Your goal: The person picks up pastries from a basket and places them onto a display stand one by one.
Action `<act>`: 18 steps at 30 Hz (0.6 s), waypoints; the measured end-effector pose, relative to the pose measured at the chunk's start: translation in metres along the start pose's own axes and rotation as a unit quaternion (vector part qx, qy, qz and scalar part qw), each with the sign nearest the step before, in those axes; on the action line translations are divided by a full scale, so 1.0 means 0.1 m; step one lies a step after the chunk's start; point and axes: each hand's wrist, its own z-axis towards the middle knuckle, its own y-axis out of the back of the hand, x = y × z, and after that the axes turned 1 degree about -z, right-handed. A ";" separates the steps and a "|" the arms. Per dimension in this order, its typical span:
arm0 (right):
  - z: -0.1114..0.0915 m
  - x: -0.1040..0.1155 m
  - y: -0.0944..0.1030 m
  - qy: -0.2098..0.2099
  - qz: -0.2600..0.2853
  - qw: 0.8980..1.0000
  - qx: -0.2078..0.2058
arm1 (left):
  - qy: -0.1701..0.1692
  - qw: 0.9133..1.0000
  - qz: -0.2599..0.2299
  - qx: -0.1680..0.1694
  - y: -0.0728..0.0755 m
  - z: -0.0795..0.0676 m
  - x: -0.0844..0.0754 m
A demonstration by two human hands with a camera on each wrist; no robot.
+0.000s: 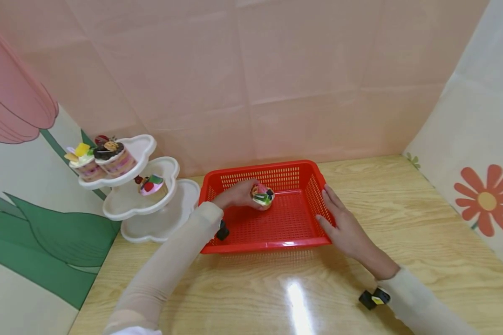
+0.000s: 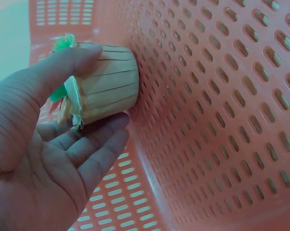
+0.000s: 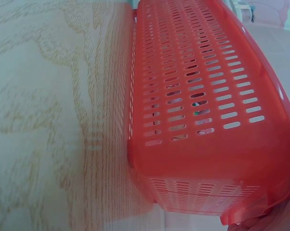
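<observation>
A toy cupcake [image 1: 262, 197] is gripped by my left hand [image 1: 240, 194] inside a red plastic basket [image 1: 293, 243]. In the left wrist view, the thumb lies along one side of the cupcake's pale ribbed cup [image 2: 111, 77], with the fingers on the opposite side. Its base is close to the perforated basket surface; I cannot tell whether they touch. My right hand [image 1: 347, 228] rests on the basket's right rim with its fingers extended. Only a sliver of that hand shows at the lower right corner of the right wrist view, beside the rim.
Left of the basket stands a white three-tier stand [image 1: 144, 208]. Its top tier bears a yellow-topped dessert cup [image 1: 88, 168] and a dark-topped one [image 1: 116, 163]; a pink-topped cupcake [image 1: 152, 187] sits on the middle tier. Behind the wooden table [image 1: 251, 293] rises a pink backdrop [image 1: 293, 70].
</observation>
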 end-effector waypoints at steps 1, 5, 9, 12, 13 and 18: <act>0.00 0.00 0.00 0.001 0.000 1.000 0.000 | -0.001 1.000 -0.001 -0.001 0.00 0.00 0.00; 0.00 0.01 0.01 0.001 0.002 1.000 -0.001 | -0.002 1.000 -0.016 -0.007 -0.01 0.02 0.01; 0.00 0.02 0.01 0.000 0.003 1.000 -0.002 | -0.012 0.999 -0.026 -0.014 -0.01 0.04 0.02; 0.00 0.02 0.01 -0.002 0.003 1.000 -0.001 | -0.016 0.999 -0.038 -0.011 -0.01 0.04 0.02; 0.00 0.02 0.00 -0.003 0.003 1.000 0.000 | -0.017 0.999 -0.042 -0.011 -0.01 0.03 0.02; 0.00 0.02 0.00 -0.001 0.000 1.000 -0.002 | -0.022 0.996 -0.078 -0.027 0.03 -0.02 0.01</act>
